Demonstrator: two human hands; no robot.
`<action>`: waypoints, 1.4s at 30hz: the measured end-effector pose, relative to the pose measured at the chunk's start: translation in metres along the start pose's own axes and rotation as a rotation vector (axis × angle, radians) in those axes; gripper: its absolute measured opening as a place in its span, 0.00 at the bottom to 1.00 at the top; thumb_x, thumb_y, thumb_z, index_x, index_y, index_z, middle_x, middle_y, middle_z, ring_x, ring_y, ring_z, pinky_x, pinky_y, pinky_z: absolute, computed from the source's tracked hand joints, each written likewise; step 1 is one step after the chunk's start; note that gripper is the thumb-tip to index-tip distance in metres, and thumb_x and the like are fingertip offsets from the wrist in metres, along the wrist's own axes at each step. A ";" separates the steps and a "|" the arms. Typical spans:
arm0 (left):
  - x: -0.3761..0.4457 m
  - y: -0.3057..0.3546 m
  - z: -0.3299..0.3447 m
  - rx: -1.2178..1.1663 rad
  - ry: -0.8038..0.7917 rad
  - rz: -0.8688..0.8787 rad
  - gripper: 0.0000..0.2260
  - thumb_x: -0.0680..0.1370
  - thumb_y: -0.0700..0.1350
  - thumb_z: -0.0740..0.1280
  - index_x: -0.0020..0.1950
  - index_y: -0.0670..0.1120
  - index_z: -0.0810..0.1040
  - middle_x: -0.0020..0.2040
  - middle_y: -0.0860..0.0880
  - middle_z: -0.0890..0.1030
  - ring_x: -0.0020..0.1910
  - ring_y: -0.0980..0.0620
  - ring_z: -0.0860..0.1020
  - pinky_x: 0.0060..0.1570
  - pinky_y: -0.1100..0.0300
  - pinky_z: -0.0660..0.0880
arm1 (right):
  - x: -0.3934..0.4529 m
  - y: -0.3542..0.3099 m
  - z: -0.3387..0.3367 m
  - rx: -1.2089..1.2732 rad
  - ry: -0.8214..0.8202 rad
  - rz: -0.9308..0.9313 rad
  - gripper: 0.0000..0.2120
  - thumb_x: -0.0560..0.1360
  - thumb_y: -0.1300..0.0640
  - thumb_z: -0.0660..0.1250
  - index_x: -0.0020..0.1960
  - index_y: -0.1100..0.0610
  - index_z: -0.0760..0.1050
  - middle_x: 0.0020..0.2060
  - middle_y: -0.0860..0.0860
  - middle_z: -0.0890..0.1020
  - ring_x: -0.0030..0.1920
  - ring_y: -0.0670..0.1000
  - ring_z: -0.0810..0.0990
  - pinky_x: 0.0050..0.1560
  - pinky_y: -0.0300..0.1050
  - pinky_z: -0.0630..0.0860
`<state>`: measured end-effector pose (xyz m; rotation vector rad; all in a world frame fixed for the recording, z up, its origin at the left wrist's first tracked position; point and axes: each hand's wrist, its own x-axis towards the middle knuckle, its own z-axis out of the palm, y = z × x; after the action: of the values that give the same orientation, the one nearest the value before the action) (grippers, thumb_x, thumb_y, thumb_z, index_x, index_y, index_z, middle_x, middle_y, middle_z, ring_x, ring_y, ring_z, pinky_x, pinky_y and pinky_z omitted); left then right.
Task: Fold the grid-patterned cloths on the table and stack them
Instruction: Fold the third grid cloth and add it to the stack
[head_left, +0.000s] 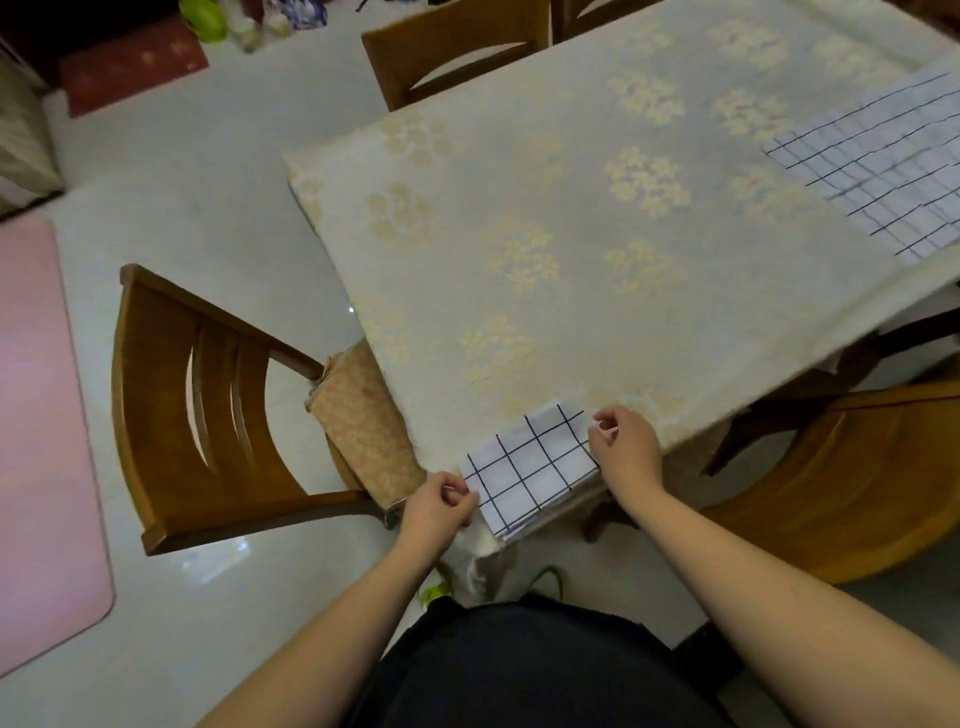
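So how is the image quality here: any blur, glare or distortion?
Head view: wide-angle distortion bends the table edges; the flat cloth at far right is motion-blurred, the folded cloth between the hands is sharper; small glare spots on the floor; light is dim and soft.

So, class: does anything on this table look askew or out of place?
The folded cloth sits at the table's near corner, its edge hanging past the rim, pinched by the left hand and right hand. Nothing is spilled or damaged.

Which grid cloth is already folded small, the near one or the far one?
The near grid cloth, pinched at the table corner by the left hand and right hand. The far cloth lies spread out.
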<state>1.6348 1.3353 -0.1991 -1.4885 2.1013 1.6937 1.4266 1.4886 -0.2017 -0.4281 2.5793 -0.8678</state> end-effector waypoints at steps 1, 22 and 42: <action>-0.002 0.000 0.000 0.032 0.023 0.025 0.06 0.75 0.44 0.72 0.44 0.46 0.76 0.36 0.46 0.81 0.35 0.50 0.80 0.38 0.57 0.79 | -0.002 -0.001 0.000 -0.037 0.032 -0.053 0.09 0.76 0.56 0.67 0.56 0.53 0.77 0.48 0.48 0.78 0.51 0.52 0.76 0.52 0.48 0.73; 0.005 -0.031 0.038 1.136 -0.044 0.547 0.27 0.82 0.60 0.46 0.79 0.50 0.53 0.79 0.44 0.52 0.78 0.45 0.51 0.73 0.48 0.48 | -0.016 0.016 0.032 -0.765 -0.408 -0.549 0.34 0.75 0.34 0.34 0.76 0.48 0.31 0.74 0.47 0.30 0.75 0.47 0.31 0.74 0.51 0.35; -0.010 0.046 -0.021 0.963 0.087 0.429 0.23 0.81 0.56 0.56 0.75 0.51 0.63 0.74 0.48 0.67 0.72 0.49 0.65 0.69 0.51 0.63 | -0.030 -0.054 0.016 -0.612 -0.251 -0.572 0.28 0.82 0.44 0.50 0.78 0.54 0.51 0.77 0.53 0.58 0.77 0.55 0.54 0.76 0.52 0.48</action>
<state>1.6188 1.3217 -0.1521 -0.8437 2.7693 0.4340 1.4686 1.4511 -0.1715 -1.3955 2.4590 -0.1217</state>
